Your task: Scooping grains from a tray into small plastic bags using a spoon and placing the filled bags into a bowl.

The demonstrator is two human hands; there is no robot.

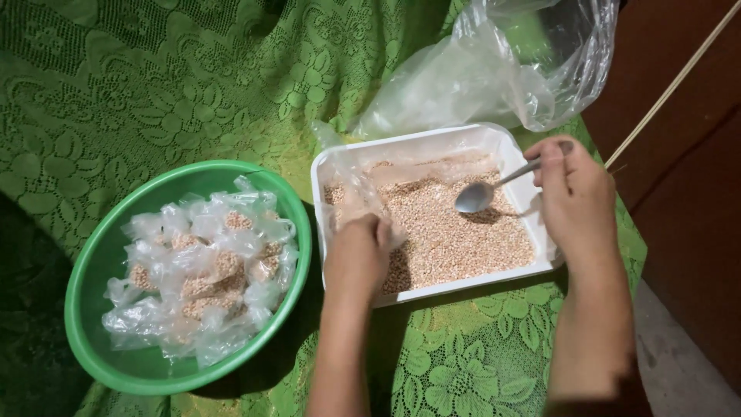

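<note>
While beside tray: green bowl.

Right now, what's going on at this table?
A person is portioning small beige grains. The right hand holds a metal spoon over a white rectangular tray full of grains. The left hand holds a small clear plastic bag at the tray's left edge. Beside the tray, a green bowl holds a pile of small filled packets. A large clear plastic bag lies behind the tray, all on a green lace cloth.
</note>
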